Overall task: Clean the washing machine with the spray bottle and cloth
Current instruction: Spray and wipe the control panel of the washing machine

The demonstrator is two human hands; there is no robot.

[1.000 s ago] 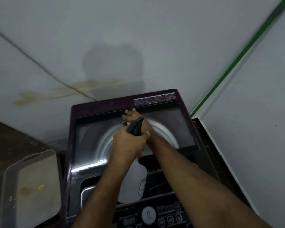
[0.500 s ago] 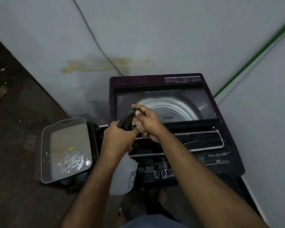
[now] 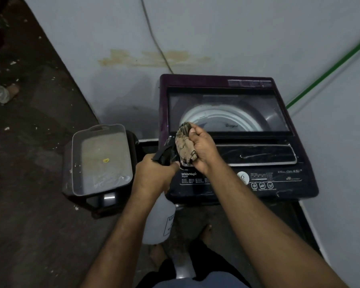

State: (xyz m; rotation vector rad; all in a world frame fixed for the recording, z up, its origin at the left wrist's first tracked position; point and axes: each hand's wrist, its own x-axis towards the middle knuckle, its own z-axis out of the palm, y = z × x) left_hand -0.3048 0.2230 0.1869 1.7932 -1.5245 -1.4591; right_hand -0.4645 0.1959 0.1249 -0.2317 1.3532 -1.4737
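1. Your left hand (image 3: 154, 173) has its fingers wrapped round the black trigger head of the spray bottle (image 3: 159, 221); the pale body hangs below your fist, in front of the washing machine (image 3: 289, 183).
2. Your right hand (image 3: 202, 150) has its fingers curled round a bunched cloth (image 3: 184, 144), held just in front of the nozzle and above the left end of the machine's top.
3. You seem to be wetting the cloth rather than the machine. If you squeeze hard this close, spray could bounce off the wad onto the control panel (image 3: 227, 179) below, and liquid could seep around the buttons.
4. The cloth is balled tight, so only its outer folds would take the liquid; wiping with it like that could leave streaks on the glass lid (image 3: 247, 104).
5. The bottle hangs off the machine's edge, over your feet. A loosened grip on the trigger head would drop it to the floor.
6. A tray (image 3: 79, 163) sits on a stand just left of the machine, near your left elbow's swing; knocking it could tip it.
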